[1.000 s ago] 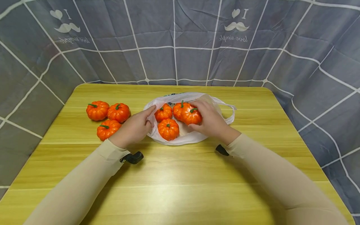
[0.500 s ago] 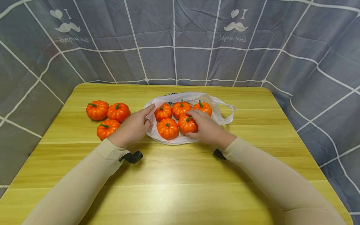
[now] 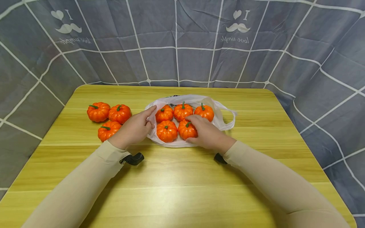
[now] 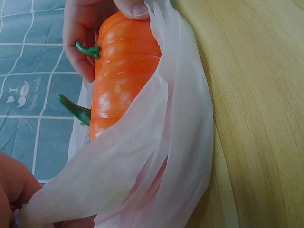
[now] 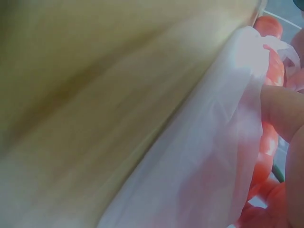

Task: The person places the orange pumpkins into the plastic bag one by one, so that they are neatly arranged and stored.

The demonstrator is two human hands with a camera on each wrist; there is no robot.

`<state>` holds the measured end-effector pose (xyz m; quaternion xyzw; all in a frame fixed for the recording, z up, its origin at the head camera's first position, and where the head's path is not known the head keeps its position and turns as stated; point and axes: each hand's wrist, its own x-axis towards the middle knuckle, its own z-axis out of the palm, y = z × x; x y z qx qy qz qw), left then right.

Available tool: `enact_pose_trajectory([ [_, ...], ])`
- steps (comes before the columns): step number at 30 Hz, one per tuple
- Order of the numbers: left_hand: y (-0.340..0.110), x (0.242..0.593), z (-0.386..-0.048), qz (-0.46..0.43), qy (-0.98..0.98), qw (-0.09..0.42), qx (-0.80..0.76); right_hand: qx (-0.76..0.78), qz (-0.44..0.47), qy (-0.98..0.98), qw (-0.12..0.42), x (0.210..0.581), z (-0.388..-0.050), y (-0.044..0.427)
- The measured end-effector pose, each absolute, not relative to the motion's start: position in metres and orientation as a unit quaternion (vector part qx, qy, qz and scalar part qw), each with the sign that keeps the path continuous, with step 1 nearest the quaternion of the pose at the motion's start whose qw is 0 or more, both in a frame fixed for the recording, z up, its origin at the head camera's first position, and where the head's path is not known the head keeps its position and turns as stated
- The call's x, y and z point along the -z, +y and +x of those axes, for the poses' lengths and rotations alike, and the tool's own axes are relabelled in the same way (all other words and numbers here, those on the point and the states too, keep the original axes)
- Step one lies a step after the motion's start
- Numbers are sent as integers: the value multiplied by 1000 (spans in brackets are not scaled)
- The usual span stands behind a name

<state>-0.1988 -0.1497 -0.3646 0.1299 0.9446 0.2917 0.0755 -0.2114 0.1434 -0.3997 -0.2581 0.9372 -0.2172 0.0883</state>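
Inside the plastic bag (image 4: 186,114) the left hand (image 3: 135,129) pinches, the right hand (image 3: 207,132) grips the front-right pumpkin (image 3: 186,130) from its right.

On the grey checked cloth (image 3: 196,66) beyond the white plastic bag (image 3: 224,123), white mirror-reversed lettering reads "I", a heart, a moustache, "love simple": one print (image 3: 68,28) to the bag's left, another print (image 3: 238,28) beyond its right end. Dark marks (image 3: 172,104) on the bag's far side are illegible.

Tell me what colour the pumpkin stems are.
Green; the stems show best in the left wrist view.
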Motion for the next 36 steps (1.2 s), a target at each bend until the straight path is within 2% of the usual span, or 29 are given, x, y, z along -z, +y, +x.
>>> enact_pose_trajectory([
  [12,-149,366,-199,139,944,74,-290,209,-259,939,86,399,-205,139],
  [25,-150,367,-200,146,945,71,-283,217,-249,937,115,400,-202,137],
  [36,-150,368,-198,144,946,72,-283,225,-255,935,99,404,-200,137],
])
